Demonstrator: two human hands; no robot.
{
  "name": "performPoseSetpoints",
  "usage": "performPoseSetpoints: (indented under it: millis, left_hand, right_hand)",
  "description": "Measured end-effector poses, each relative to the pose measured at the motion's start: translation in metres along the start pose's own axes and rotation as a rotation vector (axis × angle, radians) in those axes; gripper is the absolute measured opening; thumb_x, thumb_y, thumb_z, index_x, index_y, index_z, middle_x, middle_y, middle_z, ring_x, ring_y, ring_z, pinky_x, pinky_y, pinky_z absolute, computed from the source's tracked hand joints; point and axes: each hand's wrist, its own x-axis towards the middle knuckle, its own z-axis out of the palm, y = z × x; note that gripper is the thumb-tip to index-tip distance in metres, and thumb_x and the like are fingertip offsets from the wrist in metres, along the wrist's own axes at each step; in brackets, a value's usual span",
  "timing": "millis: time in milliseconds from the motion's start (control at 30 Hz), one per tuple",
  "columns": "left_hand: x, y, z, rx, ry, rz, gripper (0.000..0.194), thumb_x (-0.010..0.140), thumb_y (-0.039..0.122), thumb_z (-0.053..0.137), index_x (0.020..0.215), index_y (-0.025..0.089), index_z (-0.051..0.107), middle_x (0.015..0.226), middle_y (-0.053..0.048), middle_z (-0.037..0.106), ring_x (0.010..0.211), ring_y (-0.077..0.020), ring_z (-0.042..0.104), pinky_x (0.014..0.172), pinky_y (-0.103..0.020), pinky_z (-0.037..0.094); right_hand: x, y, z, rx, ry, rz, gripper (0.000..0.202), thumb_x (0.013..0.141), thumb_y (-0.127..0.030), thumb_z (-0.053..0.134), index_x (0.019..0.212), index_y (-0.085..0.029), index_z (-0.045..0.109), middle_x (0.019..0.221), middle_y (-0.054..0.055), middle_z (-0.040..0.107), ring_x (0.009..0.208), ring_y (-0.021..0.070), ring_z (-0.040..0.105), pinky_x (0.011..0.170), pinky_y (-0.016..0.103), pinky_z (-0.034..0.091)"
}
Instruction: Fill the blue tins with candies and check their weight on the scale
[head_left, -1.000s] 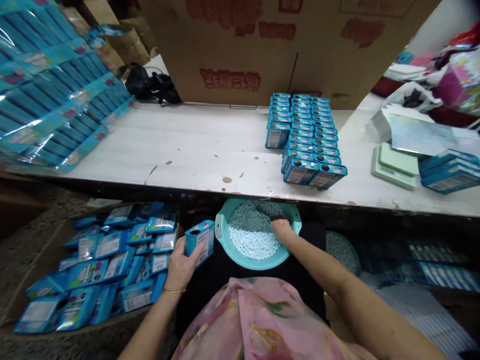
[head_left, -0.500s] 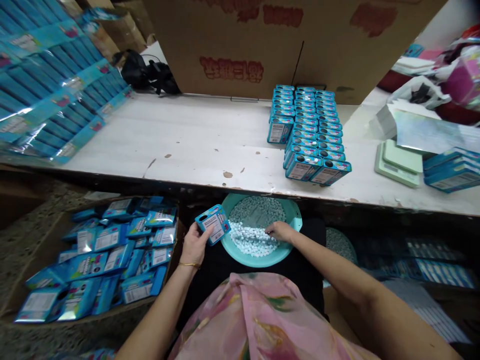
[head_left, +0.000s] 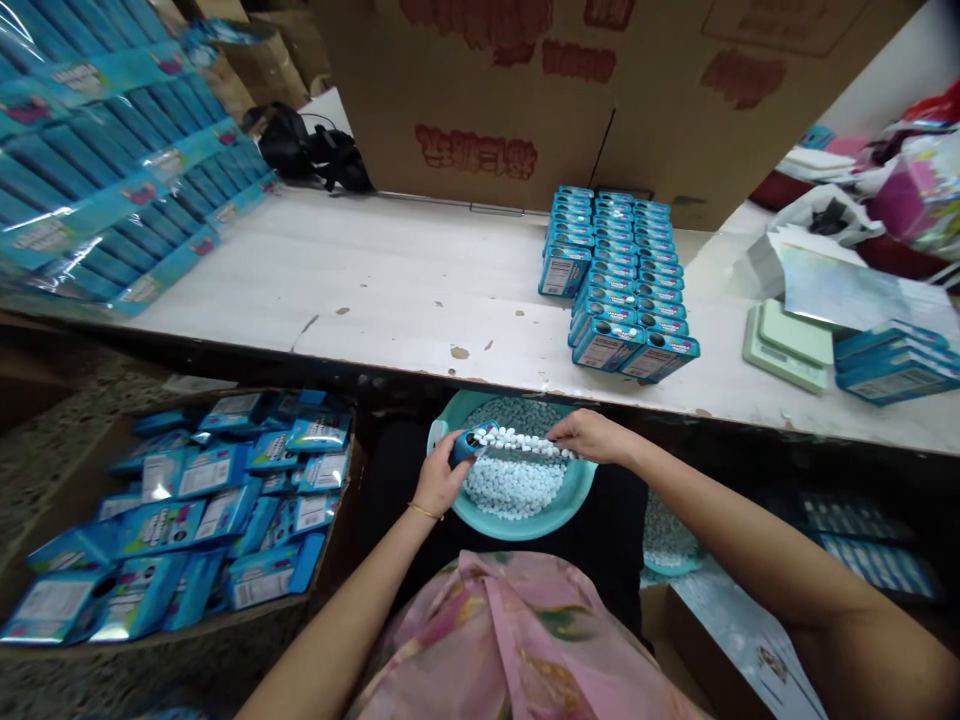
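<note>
Left grip (head_left: 439,477) holds a blue box (head_left: 464,448) over the basin (head_left: 517,527). Right grip (head_left: 598,437) pinches a narrow scoop (head_left: 529,456) of white pellets (head_left: 523,440), its end at the box's opening.

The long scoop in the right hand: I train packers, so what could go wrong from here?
White pellets might roll off the sides, since they lie heaped along the open scoop in the right hand; the turquoise basin below would likely catch most. Some could also miss or jam at the blue box, whose opening the left hand holds at the scoop's end.
</note>
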Motion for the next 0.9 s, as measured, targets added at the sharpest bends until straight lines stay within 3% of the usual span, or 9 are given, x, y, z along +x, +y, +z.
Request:
performPoseSetpoints:
  millis: [233,433,567,667,767,900]
  left_hand:
    - [-0.001,-0.001,0.012,0.081,-0.101,0.108,0.038,0.068,0.016,0.044,0.106,0.015,0.047,0.107,-0.008,0.054,0.103,-0.0195,0.047,0.095,-0.037,0.032]
    - [0.001,-0.004,0.019,0.097,-0.134,0.131,0.041,0.066,0.013,0.042,0.106,0.017,0.048,0.108,-0.007,0.054,0.106,-0.0206,0.046,0.101,-0.043,0.019]
    - [0.002,-0.005,0.018,0.051,-0.104,0.151,0.039,0.067,0.014,0.043,0.105,0.016,0.048,0.106,-0.008,0.054,0.103,-0.0205,0.047,0.096,-0.04,0.03]
    - [0.001,-0.008,0.01,0.013,-0.028,0.092,0.035,0.069,0.019,0.047,0.104,0.016,0.048,0.103,-0.008,0.055,0.097,-0.0202,0.05,0.088,-0.036,0.038]
    - [-0.001,-0.013,0.001,-0.011,0.051,0.025,0.035,0.07,0.025,0.051,0.103,0.016,0.048,0.1,-0.007,0.057,0.094,-0.0197,0.053,0.085,-0.034,0.039]
    - [-0.002,-0.017,-0.006,-0.026,0.106,-0.017,0.037,0.071,0.03,0.053,0.104,0.017,0.047,0.099,-0.005,0.057,0.093,-0.0185,0.053,0.084,-0.033,0.04]
  right_hand:
    - [0.011,-0.013,-0.008,-0.267,-0.052,0.034,0.026,0.072,-0.022,0.044,0.084,-0.025,0.067,0.079,0.001,0.066,0.077,0.0152,0.057,0.056,0.02,0.031]
    - [0.016,-0.035,-0.017,-0.35,-0.132,0.037,0.027,0.068,-0.02,0.044,0.08,-0.019,0.068,0.079,0.005,0.066,0.073,0.016,0.056,0.054,0.021,0.03]
    - [0.005,-0.038,-0.028,-0.343,-0.131,0.0,0.026,0.07,-0.019,0.043,0.077,-0.017,0.068,0.075,0.006,0.065,0.069,0.0151,0.055,0.053,0.022,0.029]
    - [-0.01,-0.02,-0.028,-0.244,-0.103,-0.042,0.025,0.074,-0.02,0.041,0.074,-0.016,0.066,0.071,0.004,0.064,0.066,0.0128,0.054,0.054,0.021,0.029]
    - [-0.009,0.008,-0.003,-0.165,-0.073,0.047,0.025,0.079,-0.022,0.038,0.083,-0.018,0.063,0.074,0.002,0.064,0.069,0.0122,0.055,0.057,0.02,0.033]
    - [0.027,0.02,0.07,-0.304,-0.05,0.318,0.029,0.081,-0.015,0.034,0.102,-0.016,0.053,0.091,0.011,0.062,0.08,0.0186,0.058,0.064,0.026,0.039]
